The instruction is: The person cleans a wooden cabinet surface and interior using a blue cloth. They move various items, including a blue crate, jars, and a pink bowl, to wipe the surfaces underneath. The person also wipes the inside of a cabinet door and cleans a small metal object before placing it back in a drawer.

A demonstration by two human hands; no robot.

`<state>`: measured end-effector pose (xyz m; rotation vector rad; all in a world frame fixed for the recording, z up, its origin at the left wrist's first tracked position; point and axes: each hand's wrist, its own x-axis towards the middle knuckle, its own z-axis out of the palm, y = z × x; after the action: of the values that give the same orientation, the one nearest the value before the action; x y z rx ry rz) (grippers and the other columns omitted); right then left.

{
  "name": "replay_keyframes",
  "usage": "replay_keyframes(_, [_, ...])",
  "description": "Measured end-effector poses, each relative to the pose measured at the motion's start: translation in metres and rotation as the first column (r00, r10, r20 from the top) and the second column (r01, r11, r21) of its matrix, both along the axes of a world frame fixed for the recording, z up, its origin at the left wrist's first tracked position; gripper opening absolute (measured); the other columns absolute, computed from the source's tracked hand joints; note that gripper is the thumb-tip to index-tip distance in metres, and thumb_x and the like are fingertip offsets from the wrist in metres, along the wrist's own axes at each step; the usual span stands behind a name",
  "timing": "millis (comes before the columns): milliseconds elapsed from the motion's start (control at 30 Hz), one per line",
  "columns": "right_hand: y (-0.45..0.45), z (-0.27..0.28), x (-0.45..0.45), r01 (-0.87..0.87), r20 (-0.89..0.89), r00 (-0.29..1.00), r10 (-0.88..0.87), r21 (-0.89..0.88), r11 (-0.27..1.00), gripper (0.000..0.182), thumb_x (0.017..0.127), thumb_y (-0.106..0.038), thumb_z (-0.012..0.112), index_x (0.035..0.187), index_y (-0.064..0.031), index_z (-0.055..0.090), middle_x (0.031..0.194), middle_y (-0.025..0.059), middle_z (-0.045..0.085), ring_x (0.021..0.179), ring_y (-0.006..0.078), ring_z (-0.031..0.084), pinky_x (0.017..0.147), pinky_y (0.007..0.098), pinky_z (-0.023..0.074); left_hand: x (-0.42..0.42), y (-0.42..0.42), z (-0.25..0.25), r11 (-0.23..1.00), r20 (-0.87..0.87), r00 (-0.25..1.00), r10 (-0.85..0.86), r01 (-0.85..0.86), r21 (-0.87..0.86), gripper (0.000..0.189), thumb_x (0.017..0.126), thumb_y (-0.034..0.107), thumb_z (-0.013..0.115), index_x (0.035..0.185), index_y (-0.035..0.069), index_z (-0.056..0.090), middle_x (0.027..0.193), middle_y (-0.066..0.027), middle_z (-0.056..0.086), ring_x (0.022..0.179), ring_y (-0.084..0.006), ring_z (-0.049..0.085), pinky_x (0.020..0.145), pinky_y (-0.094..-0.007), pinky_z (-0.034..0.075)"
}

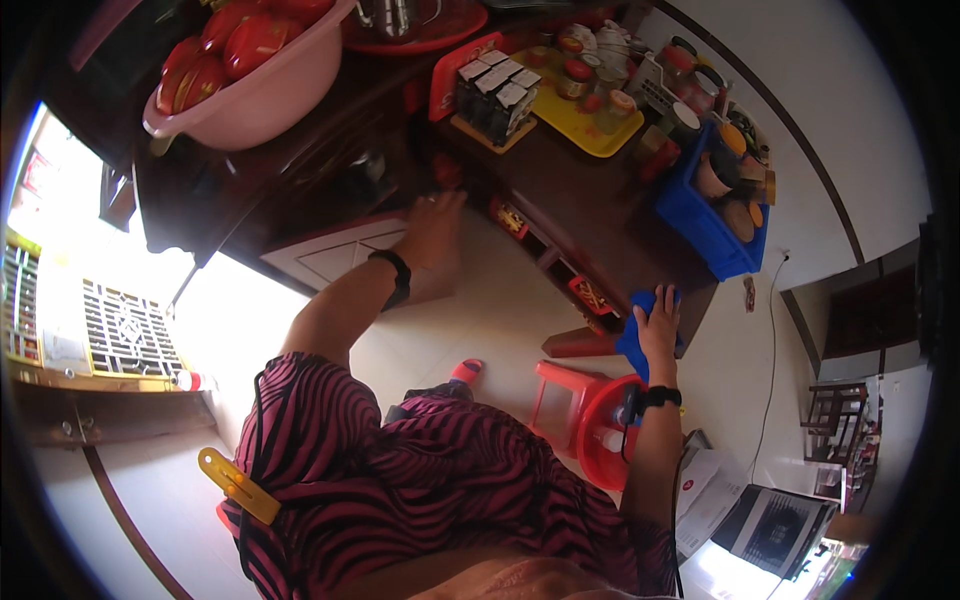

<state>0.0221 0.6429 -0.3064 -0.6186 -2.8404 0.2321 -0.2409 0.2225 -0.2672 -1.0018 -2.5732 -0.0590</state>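
Observation:
My right hand lies with its fingers spread over a blue cloth, pressed at the near right corner of a dark wooden cabinet top. My left hand reaches forward, blurred, beside the cabinet's inner edge; its fingertips are near a small red thing, and I cannot tell whether they touch it. Behind the right hand, on the same top, stands a blue plastic basket full of jars. A yellow tray with glass jars and a block of dark boxes sit farther back.
A pink basin holding red packages stands at the upper left. Below my right hand are a red plastic stool and a red bucket. Cardboard boxes lie at the lower right. A cable hangs from the wall.

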Motion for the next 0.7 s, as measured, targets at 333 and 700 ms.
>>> replay_keyframes(333, [-0.014, 0.024, 0.010, -0.012, -0.002, 1.000, 0.011, -0.076, 0.997, 0.077, 0.088, -0.029, 0.070, 0.151, -0.0046, 0.034, 0.160, 0.0193, 0.024, 0.143, 0.0454, 0.027, 0.115, 0.0539, 0.0284, -0.136, -0.031, 0.003, 0.992, -0.117, 0.987, 0.106, -0.113, -0.056, 0.071, 0.080, 0.008, 0.064, 0.145, -0.002, 0.037, 0.147, -0.0197, 0.043, 0.125, -0.0355, 0.050, 0.106, -0.0439, 0.040])
replay_keyframes(700, [-0.027, 0.097, -0.071, -0.002, -0.059, 0.998, -0.022, -0.376, 0.927, 0.053, 0.088, -0.017, 0.066, 0.138, -0.0073, 0.051, 0.150, 0.0180, 0.043, 0.131, 0.0389, 0.047, 0.102, 0.0447, 0.0471, -0.148, -0.057, 0.005, 0.963, -0.215, 0.976, -0.016, -0.043, -0.267, 0.064, 0.089, 0.016, 0.061, 0.146, -0.005, 0.038, 0.160, -0.0232, 0.021, 0.151, -0.0361, 0.015, 0.119, -0.0545, 0.021])
